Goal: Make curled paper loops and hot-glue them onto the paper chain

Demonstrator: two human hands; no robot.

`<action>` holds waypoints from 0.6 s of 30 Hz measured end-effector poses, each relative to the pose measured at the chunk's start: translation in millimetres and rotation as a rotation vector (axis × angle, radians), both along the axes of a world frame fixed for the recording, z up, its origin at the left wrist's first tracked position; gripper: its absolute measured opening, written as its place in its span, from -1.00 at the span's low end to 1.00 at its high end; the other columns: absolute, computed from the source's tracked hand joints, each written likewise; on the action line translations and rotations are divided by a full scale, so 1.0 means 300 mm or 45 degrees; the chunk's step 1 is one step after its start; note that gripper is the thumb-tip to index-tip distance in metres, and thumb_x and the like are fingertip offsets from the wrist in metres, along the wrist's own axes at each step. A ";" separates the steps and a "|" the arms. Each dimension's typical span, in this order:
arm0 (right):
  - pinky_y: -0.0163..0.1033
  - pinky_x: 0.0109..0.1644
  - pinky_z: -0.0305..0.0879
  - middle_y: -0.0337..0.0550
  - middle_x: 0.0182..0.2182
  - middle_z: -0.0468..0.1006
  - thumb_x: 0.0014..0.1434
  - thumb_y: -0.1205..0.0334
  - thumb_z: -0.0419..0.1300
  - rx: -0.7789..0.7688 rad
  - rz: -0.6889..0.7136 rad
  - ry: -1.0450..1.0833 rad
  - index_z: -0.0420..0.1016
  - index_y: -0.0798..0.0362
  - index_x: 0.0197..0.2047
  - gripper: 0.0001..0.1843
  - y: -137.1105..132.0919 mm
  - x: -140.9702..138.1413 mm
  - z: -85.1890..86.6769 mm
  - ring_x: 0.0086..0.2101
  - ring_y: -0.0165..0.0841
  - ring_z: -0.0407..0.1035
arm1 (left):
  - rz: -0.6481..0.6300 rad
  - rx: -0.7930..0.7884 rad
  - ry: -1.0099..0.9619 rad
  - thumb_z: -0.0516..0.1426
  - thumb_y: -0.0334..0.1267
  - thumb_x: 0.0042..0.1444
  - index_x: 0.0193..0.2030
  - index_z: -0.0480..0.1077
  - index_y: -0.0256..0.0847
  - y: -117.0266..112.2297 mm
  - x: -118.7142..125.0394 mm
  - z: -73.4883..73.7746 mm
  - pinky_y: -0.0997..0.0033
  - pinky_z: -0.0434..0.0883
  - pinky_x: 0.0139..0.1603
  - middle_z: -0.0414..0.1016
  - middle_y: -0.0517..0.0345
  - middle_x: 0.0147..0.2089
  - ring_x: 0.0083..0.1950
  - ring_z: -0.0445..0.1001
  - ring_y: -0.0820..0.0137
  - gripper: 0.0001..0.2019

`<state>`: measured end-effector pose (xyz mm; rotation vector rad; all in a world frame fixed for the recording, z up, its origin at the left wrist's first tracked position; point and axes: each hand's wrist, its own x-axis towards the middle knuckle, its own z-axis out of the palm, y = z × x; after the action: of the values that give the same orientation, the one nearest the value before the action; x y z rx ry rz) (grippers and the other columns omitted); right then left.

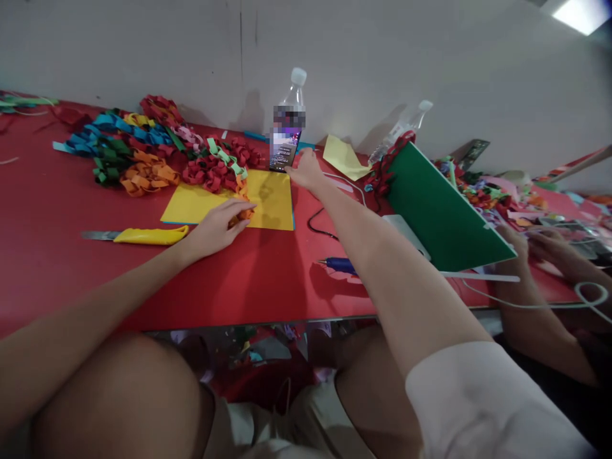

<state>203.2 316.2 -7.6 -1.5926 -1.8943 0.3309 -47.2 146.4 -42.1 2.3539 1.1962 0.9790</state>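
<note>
My left hand (220, 224) lies flat and open on the red table (268, 280), its fingertips on the near edge of a yellow paper sheet (268, 197) and an orange paper curl (243, 214). My right hand (306, 171) reaches far forward, fingers spread, touching the lower edge of a phone (285, 148) that leans upright against a water bottle (292, 105). The phone screen is lit.
A yellow utility knife (143, 236) lies left of my left hand. Several coloured paper chains (143, 150) pile behind the sheet. A blue glue gun (338, 264), cables, a green board (440, 213) and another person's hands (540, 245) are at the right.
</note>
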 end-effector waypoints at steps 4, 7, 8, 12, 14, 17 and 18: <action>0.09 0.19 0.35 0.06 -0.02 0.50 0.07 0.12 0.38 0.013 0.089 -0.009 0.30 0.09 0.02 -0.48 0.090 0.015 -0.021 0.03 -0.11 0.42 | 0.007 0.039 -0.020 0.06 -0.18 0.37 0.25 0.39 -0.23 0.003 -0.003 -0.007 0.21 0.43 0.16 0.48 -0.08 0.14 0.05 0.50 0.28 -0.62; 0.15 0.15 0.34 0.00 -0.14 0.55 0.12 0.08 0.33 0.034 0.058 -0.049 0.39 0.08 -0.10 -0.64 0.129 0.032 -0.016 -0.05 -0.09 0.44 | -0.014 0.074 -0.031 0.04 -0.17 0.39 0.21 0.43 -0.24 0.009 -0.003 -0.018 0.22 0.44 0.16 0.47 -0.10 0.14 0.09 0.49 0.27 -0.65; 0.16 0.15 0.34 -0.01 -0.16 0.55 0.16 0.05 0.31 0.044 0.043 -0.064 0.41 0.07 -0.14 -0.68 0.139 0.038 -0.013 -0.05 -0.08 0.44 | -0.022 0.080 -0.033 0.03 -0.17 0.40 0.19 0.44 -0.24 0.011 -0.004 -0.022 0.22 0.44 0.16 0.47 -0.10 0.13 0.09 0.49 0.27 -0.66; 0.19 0.16 0.30 0.04 -0.22 0.54 0.35 -0.20 0.02 0.042 -0.031 -0.056 0.45 0.04 -0.28 -0.52 0.156 0.050 0.002 0.00 -0.02 0.44 | -0.056 0.074 -0.032 0.03 -0.22 0.40 0.14 0.46 -0.22 0.013 -0.007 -0.025 0.22 0.42 0.19 0.47 -0.06 0.11 0.12 0.49 0.27 -0.70; 0.23 0.16 0.29 0.07 -0.23 0.53 0.39 -0.27 -0.17 0.023 -0.087 -0.003 0.45 0.02 -0.30 -0.38 0.151 0.054 0.012 0.02 0.00 0.45 | -0.069 0.072 -0.023 0.04 -0.23 0.39 0.12 0.46 -0.21 0.010 -0.008 -0.022 0.22 0.42 0.21 0.48 -0.05 0.11 0.13 0.48 0.28 -0.72; 0.31 0.14 0.28 0.09 -0.23 0.54 0.40 -0.26 -0.30 0.033 -0.145 0.054 0.45 0.01 -0.26 -0.32 0.131 0.065 0.025 0.00 0.04 0.46 | -0.079 0.093 0.000 0.05 -0.24 0.38 0.10 0.46 -0.21 0.006 -0.007 -0.017 0.22 0.42 0.20 0.48 -0.05 0.10 0.13 0.49 0.27 -0.74; 0.32 0.15 0.27 0.10 -0.21 0.55 0.41 -0.23 -0.31 0.049 -0.163 0.060 0.45 0.01 -0.24 -0.34 0.125 0.072 0.026 0.00 0.05 0.46 | -0.081 0.101 0.007 0.05 -0.24 0.38 0.10 0.45 -0.21 0.005 -0.007 -0.016 0.22 0.43 0.19 0.48 -0.05 0.10 0.12 0.49 0.27 -0.74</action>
<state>224.7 353.7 0.1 -1.6566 -1.7443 0.2728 -49.2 147.9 -46.9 2.4411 1.0962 1.0169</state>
